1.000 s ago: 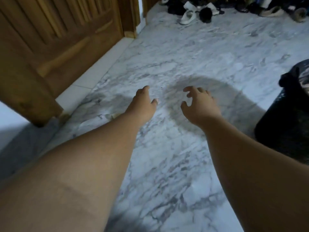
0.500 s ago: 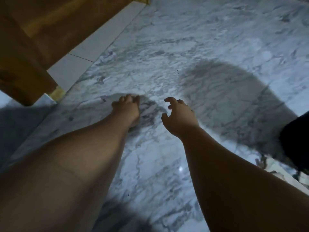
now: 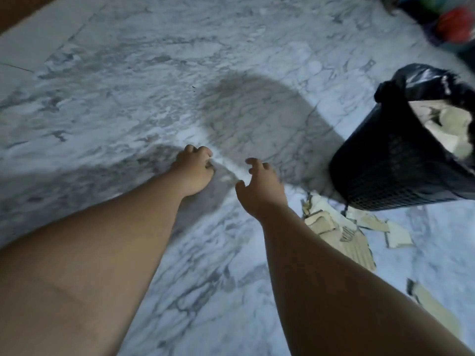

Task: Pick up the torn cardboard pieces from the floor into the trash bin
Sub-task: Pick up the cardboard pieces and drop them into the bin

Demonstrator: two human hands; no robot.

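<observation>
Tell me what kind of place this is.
Probably a home hallway or entry: marble floor, a lined trash bin with torn cardboard pieces beside it, and a blurred pile of belongings at the far right.

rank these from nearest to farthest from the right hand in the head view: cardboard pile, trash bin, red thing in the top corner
From the right hand:
1. cardboard pile, on the floor just right of the wrist
2. trash bin, farther right, standing behind the pile
3. red thing, far off at the top right corner, blurred
</observation>
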